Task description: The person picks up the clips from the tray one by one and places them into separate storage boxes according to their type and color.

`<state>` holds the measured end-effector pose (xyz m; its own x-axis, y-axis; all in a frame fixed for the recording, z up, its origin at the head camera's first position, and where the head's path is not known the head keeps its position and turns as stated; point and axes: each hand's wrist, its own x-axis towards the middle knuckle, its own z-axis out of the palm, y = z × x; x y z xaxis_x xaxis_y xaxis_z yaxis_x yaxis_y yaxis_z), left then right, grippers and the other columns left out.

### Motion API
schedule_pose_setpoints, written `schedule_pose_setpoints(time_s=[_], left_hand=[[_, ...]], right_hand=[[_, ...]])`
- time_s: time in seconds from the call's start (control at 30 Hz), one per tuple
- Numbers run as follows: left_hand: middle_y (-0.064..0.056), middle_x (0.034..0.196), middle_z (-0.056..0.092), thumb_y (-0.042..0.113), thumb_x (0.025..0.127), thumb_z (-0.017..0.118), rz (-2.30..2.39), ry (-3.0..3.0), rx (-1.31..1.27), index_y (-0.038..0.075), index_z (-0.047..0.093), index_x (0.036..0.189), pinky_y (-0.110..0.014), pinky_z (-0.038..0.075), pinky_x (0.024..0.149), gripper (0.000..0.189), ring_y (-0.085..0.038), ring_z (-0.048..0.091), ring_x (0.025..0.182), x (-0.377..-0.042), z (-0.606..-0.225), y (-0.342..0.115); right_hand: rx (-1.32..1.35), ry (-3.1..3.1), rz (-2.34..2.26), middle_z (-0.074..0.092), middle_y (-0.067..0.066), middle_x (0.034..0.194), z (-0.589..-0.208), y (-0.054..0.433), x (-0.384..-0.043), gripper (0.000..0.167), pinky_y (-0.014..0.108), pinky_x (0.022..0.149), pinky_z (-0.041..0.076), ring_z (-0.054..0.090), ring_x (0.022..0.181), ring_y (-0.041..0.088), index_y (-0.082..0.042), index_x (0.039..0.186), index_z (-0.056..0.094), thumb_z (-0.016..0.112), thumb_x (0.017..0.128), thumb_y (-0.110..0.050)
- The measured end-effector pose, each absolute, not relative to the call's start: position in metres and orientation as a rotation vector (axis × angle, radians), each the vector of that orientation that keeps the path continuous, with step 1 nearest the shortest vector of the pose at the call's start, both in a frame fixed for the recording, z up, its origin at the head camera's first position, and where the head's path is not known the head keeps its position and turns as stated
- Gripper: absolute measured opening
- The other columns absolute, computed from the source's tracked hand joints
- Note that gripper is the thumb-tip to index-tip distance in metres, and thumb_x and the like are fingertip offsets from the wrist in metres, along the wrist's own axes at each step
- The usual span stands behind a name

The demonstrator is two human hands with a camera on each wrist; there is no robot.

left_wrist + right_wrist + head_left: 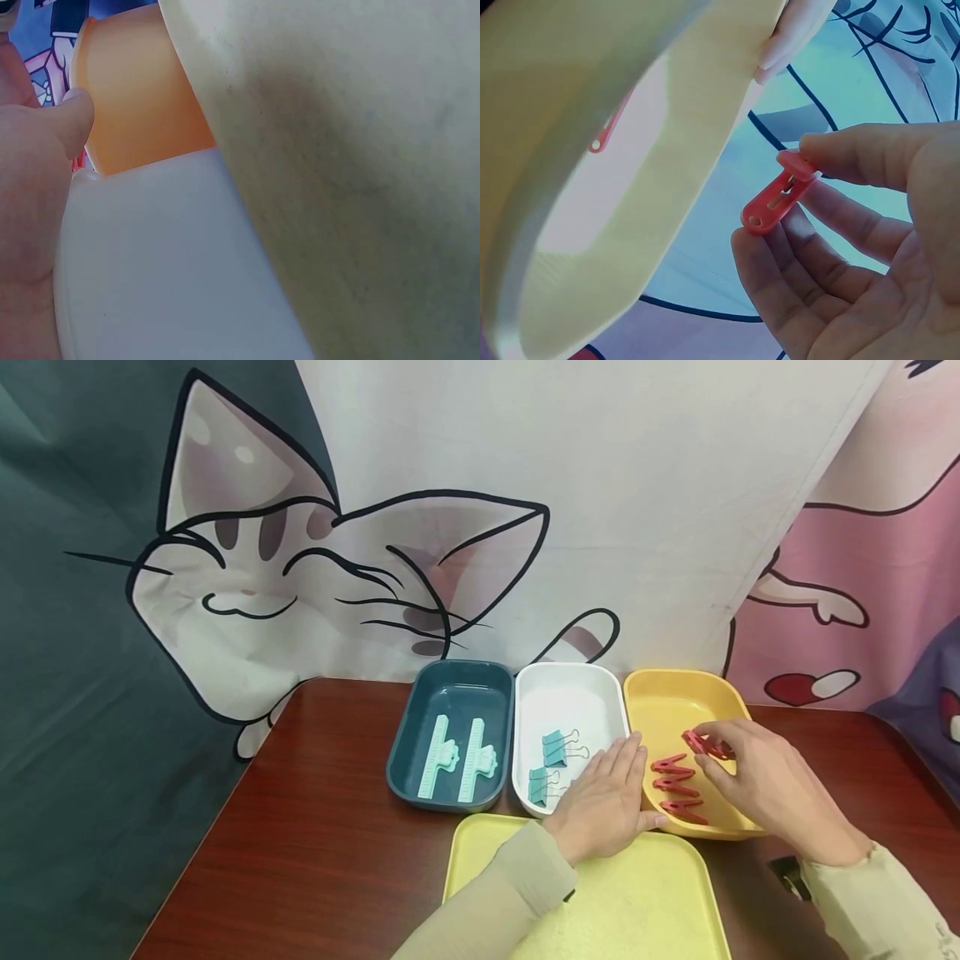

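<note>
My right hand (772,781) pinches a red clothespin (699,742) over the yellow bin (660,706). In the right wrist view this clothespin (769,206) sits between thumb and fingertips. Below it, 3 more red clothespins (677,786) lie in a column along the bin's left side. My left hand (603,797) stretches its straight fingers across the front right corner of the white bin (566,693), thumb at the yellow bin's front rim. Teal binder clips (555,749) with wire handles lie in the white bin, one partly hidden by that hand.
A dark blue bin (468,681) at the left of the row holds two mint ruler-like clips (477,764). In front of the bins lies a pale yellow tray (630,902), under my left forearm. A cat-print cloth (465,443) hangs behind the brown table (300,860).
</note>
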<state>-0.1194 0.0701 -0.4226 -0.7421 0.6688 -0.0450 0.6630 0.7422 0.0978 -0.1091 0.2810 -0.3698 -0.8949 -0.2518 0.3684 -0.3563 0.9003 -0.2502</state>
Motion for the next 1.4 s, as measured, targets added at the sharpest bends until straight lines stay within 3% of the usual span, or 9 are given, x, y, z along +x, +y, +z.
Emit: schedule_pose_setpoints(time_s=[0.63,1.17,1.4], left_hand=[[-0.005,0.169,0.001,0.064,0.101,0.027,0.118,2.862,1.095,0.009,0.009,0.162,-0.029,0.011,0.122,0.084,-0.018,0.005,0.154,-0.120,-0.423,0.069],[-0.004,0.170,0.003,0.065,0.101,0.030,0.118,2.860,1.084,0.010,0.010,0.162,-0.029,0.012,0.122,0.085,-0.018,0.006,0.154,-0.120,-0.422,0.070],[-0.005,0.169,0.003,0.064,0.101,0.031,0.115,2.870,1.101,0.009,0.011,0.162,-0.030,0.013,0.122,0.085,-0.019,0.007,0.154,-0.119,-0.422,0.069]], right_hand=[[0.470,-2.783,0.410,0.070,0.011,0.089,-0.362,0.285,-0.146,0.023,0.051,0.066,0.055,0.064,0.075,0.026,0.000,0.100,0.073,0.080,0.080,-0.008],[0.543,-2.943,0.360,0.069,0.012,0.088,-0.370,0.286,-0.181,0.019,0.052,0.076,0.054,0.063,0.078,0.029,0.004,0.099,0.071,0.077,0.083,-0.004],[0.654,-2.962,0.298,0.069,0.009,0.080,-0.378,0.284,-0.196,0.013,0.050,0.076,0.055,0.062,0.074,0.027,0.002,0.090,0.072,0.078,0.079,-0.002]])
